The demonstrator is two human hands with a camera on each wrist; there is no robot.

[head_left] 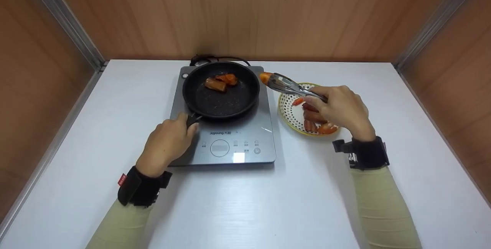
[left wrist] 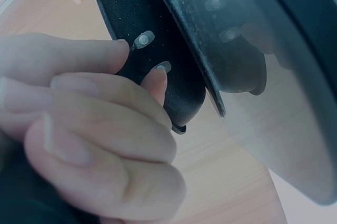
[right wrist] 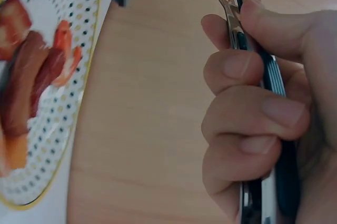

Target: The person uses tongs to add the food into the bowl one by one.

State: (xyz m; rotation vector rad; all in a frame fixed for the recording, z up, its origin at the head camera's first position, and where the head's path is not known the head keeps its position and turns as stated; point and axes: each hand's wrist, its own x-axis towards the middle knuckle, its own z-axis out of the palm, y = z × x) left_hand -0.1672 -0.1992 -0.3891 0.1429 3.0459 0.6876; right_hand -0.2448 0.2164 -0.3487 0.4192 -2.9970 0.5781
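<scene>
My left hand (head_left: 168, 141) grips the black handle of a frying pan (head_left: 222, 105); its curled fingers (left wrist: 105, 103) show close up in the left wrist view. Two browned, sausage-like pieces (head_left: 216, 84) lie in the pan. Metal tongs (head_left: 285, 85) are held in my right hand (head_left: 343, 109), with fingers wrapped around the arms in the right wrist view. An orange piece of food (head_left: 265, 78) is pinched at the tongs' tips, just past the pan's right rim. Below that hand, a dotted plate (head_left: 285, 112) carries several reddish-brown pieces (head_left: 314, 116).
Under the pan is a grey induction cooker (head_left: 245, 134) with a touch panel at its front. A black cable (head_left: 230, 58) runs behind it. The white table (head_left: 238, 203) is bounded by wood-grain panels (head_left: 249, 15) at the back and sides.
</scene>
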